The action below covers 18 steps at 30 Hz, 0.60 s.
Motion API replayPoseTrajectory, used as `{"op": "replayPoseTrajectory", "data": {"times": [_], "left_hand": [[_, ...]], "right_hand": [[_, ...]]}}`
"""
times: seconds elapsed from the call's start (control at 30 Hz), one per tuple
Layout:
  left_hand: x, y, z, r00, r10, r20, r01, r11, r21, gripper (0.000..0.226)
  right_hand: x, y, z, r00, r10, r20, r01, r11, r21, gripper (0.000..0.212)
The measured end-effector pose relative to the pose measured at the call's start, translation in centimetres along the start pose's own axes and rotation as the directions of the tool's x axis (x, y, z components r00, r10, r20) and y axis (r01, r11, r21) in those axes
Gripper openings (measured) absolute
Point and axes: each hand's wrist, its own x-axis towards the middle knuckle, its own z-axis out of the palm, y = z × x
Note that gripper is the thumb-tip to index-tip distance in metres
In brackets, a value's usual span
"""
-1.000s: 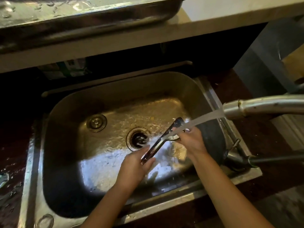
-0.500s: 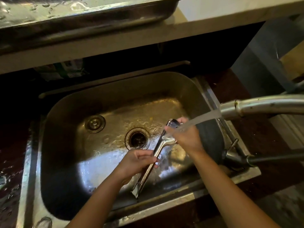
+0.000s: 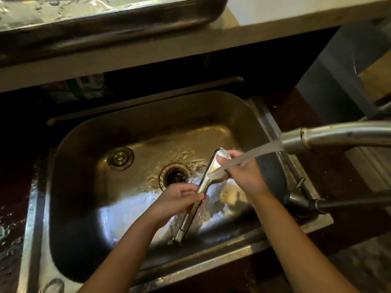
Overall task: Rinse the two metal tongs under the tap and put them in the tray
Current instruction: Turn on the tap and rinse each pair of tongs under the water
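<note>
Head view. I see my left hand [image 3: 179, 199] closed around the middle of the tongs [image 3: 203, 187], fingers wrapped on the shaft. My right hand [image 3: 243, 172] pinches the scoop end, thumb on top. The tongs run on a slant between the two hands: the scoop end up by my right fingers, the hinged end hanging free below and past my left hand, close to the near wall of the sink [image 3: 88, 166]. I make out only one pair here; whether a second lies anywhere in view I cannot tell.

The tap [image 3: 317, 137] reaches in from beyond my right hand, and its stream [image 3: 254, 153] strikes across my right knuckles onto the scoop end. The drain [image 3: 175, 176] sits just beyond my left hand. The tray [image 3: 127, 28] rests on the counter well beyond both hands, above the sink's far edge.

Risks, as I judge them: wet metal held in a two-finger pinch may slip, so the scoop end would drop and swing on my left grip, knocking the basin. The stream, hitting my knuckles at an angle, may spray toward the already wet counter. The hinged end lies outside the stream and may go unrinsed unless I shift the tongs. Carrying them up to the tray would drip water along the way.
</note>
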Motion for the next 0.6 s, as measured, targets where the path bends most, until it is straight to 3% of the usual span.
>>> {"op": "replayPoseTrajectory", "data": {"times": [0.17,0.3,0.4,0.47,0.6], "left_hand": [[1.9,2.8,1.0,0.990,0.126,-0.067,-0.124,0.992,0.027,0.013],[1.3,0.8,0.0,0.999,0.049,0.010,-0.050,0.993,0.110,0.019],[-0.1,-2.0,-1.1,0.994,-0.060,0.095,0.048,0.992,0.118,0.018],[-0.3,-2.4,-1.3,0.991,-0.077,0.108,0.064,0.991,0.116,0.018],[1.4,0.5,-0.6,0.997,0.044,0.055,-0.046,0.998,0.031,0.020]], "right_hand": [[0.2,-1.3,-0.5,0.993,-0.112,0.021,0.113,0.992,-0.064,0.017],[0.9,-2.4,-2.1,0.994,-0.056,-0.094,0.063,0.995,0.071,0.026],[1.2,-2.6,-3.4,0.988,0.020,-0.151,-0.004,0.994,0.106,0.015],[1.1,-2.2,-3.2,0.992,0.036,-0.125,-0.026,0.997,0.077,0.019],[0.4,-0.8,-1.1,0.999,0.045,0.018,-0.044,0.998,-0.038,0.029]]}}
